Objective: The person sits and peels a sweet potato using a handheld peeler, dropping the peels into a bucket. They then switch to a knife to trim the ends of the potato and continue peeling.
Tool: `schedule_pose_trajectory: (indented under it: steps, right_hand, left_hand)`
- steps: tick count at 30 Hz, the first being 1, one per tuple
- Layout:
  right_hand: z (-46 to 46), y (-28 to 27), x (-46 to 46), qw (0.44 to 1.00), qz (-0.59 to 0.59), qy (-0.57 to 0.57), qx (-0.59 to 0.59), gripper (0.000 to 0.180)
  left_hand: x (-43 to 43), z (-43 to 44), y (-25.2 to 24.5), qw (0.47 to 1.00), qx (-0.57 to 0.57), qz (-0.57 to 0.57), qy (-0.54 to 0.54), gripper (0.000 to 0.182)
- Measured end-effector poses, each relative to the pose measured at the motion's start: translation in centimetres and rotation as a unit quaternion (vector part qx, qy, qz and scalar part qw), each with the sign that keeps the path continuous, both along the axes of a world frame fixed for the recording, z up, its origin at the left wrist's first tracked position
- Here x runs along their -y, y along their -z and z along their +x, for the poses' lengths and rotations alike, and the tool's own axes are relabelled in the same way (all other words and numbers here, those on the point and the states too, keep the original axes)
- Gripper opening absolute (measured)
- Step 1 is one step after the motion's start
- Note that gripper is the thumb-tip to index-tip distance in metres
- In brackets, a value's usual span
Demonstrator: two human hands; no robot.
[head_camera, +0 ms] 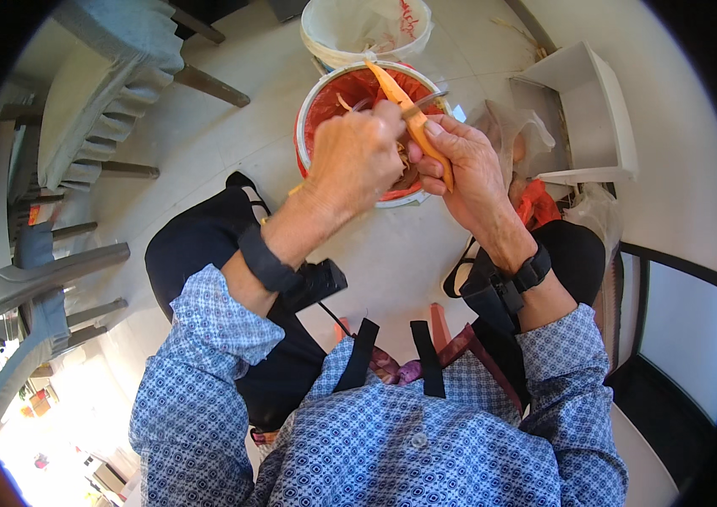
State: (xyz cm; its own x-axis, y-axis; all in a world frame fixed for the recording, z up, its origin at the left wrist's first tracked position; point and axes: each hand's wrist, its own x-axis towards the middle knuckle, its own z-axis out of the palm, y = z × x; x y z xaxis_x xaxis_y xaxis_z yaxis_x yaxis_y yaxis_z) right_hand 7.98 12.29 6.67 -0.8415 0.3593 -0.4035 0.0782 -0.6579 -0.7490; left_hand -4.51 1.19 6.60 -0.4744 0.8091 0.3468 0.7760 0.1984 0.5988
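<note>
My right hand [460, 158] grips the lower end of a long, tapered orange root vegetable [390, 85], its bare flesh showing. In my left hand [358, 149], blurred by motion, is a peeler [429, 99] whose metal part lies across the vegetable; the fist hides most of its handle. Both hands are over a round bucket [304, 123] lined with a red plastic bag [327, 95]. Thin peelings [404, 155] show inside the bucket, partly covered by my hands.
Behind stands a white bucket [333, 32] with a clear liner. At right are a clear plastic bag [533, 130] with roundish contents, a white open box [606, 114] and a red bag [536, 203]. Chairs with a pale cover [86, 95] stand at left. My knees flank the bucket's near side.
</note>
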Motion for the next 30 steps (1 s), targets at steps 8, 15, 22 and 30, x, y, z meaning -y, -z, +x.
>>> schedule_pose_trajectory:
  steps: [8, 15, 22, 30]
  right_hand:
    - [0.0, -0.1, -0.1, 1.0, 0.008, 0.002, 0.005, 0.02]
    - [0.1, -0.1, -0.1, 1.0, 0.009, 0.004, 0.005, 0.02]
    - [0.2, 0.0, -0.1, 1.0, 0.0, 0.001, 0.004, 0.021]
    - [0.3, -0.1, 0.0, 1.0, -0.018, -0.007, -0.014, 0.021]
  left_hand:
    - [0.1, 0.0, -0.3, 1.0, -0.016, -0.02, -0.009, 0.011]
    - [0.0, -0.9, 0.3, 1.0, -0.005, 0.008, -0.025, 0.017]
    - [0.1, -0.6, 0.7, 0.999, 0.004, -0.017, -0.034, 0.016]
    - [0.2, -1.2, 0.5, 0.997, -0.017, 0.014, -0.07, 0.016]
